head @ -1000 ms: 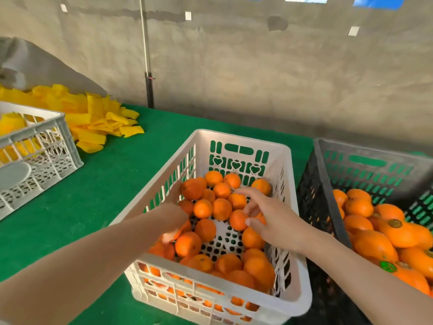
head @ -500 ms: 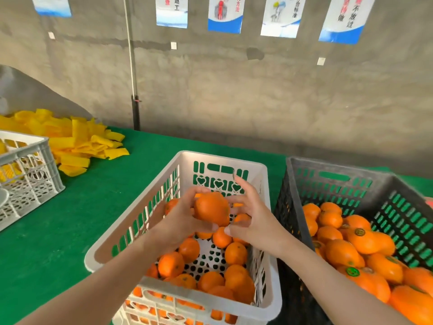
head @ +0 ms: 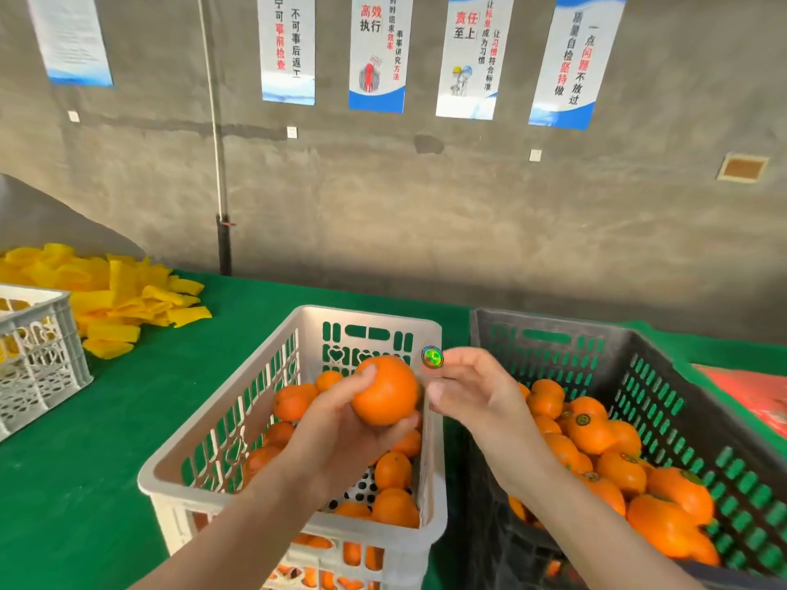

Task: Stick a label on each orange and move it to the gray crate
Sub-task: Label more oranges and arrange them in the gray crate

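Observation:
My left hand (head: 340, 423) grips an orange (head: 385, 391) and holds it up above the white crate (head: 221, 427), which holds several unlabelled oranges. My right hand (head: 472, 389) is just right of that orange, and a small round shiny label (head: 432, 357) sticks to one fingertip. The label is a little above and right of the orange, apart from it. The gray crate (head: 549, 330) stands right of the white one and holds several oranges with green labels (head: 596, 432).
A green cloth (head: 127, 419) covers the table. Another white crate (head: 38, 355) stands at the left edge, with a pile of yellow foam sleeves (head: 115, 300) behind it. A red sheet (head: 758, 398) lies at the far right. A concrete wall with posters rises behind.
My left hand took an orange out of the white crate and raised it. My right hand now shows a label on a fingertip beside it. The camera tilted up.

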A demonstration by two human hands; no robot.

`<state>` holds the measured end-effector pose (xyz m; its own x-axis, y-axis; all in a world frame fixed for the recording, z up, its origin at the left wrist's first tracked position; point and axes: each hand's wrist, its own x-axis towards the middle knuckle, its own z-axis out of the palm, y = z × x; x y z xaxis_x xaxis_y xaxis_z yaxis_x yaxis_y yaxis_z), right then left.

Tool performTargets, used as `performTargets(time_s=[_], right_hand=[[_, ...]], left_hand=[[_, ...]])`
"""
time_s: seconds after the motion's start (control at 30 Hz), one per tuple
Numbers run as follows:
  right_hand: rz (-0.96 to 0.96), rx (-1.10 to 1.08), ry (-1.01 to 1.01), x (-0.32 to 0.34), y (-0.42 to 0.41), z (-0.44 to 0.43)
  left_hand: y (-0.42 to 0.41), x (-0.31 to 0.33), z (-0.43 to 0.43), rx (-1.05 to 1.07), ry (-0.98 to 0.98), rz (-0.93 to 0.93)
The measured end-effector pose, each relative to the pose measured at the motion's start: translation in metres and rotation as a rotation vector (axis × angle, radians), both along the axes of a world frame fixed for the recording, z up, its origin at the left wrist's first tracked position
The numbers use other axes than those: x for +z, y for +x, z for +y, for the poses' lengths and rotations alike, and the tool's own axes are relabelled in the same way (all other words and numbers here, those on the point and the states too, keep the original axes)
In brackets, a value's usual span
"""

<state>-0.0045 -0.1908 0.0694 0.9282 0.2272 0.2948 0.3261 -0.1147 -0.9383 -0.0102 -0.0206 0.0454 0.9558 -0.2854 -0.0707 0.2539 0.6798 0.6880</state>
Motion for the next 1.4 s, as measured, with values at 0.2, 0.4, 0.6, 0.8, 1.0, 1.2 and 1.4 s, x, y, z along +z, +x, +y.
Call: performTargets(time_s=[0.2, 0.4, 0.6, 0.8, 1.0, 1.2, 1.4], right_hand=[[0.069, -0.04, 0.017, 0.0, -0.029, -0.008], [-0.053, -0.094, -0.085, -0.002, -0.043, -0.026], [-0.192, -0.167, -0.204, -0.006, -0.047, -0.039], [-0.358, -0.267, -0.306, -0.011, -0.054, -0.05], [-0.482, -0.342, -0.358, -0.024, -0.063, -0.055], [-0.374, -0.138, -0.369, -0.037, -0.061, -0.066], [-0.322, -0.191, -0.41, -0.011, -0.025, -0.103]], left_hand=[[-0.016, 0.004, -0.032, -0.024, -0.112, 0.157], [-0.025, 0.001, -0.053, -0.012, -0.021, 0.105], [-0.033, 0.003, -0.072, -0.017, -0.014, 0.066], [-0.038, 0.001, -0.084, -0.057, -0.013, 0.041], [-0.047, -0.009, -0.091, -0.142, 0.04, -0.077], [-0.045, -0.018, -0.101, -0.087, 0.203, -0.043], [-0.008, -0.009, -0.142, 0.188, 0.616, -0.083]])
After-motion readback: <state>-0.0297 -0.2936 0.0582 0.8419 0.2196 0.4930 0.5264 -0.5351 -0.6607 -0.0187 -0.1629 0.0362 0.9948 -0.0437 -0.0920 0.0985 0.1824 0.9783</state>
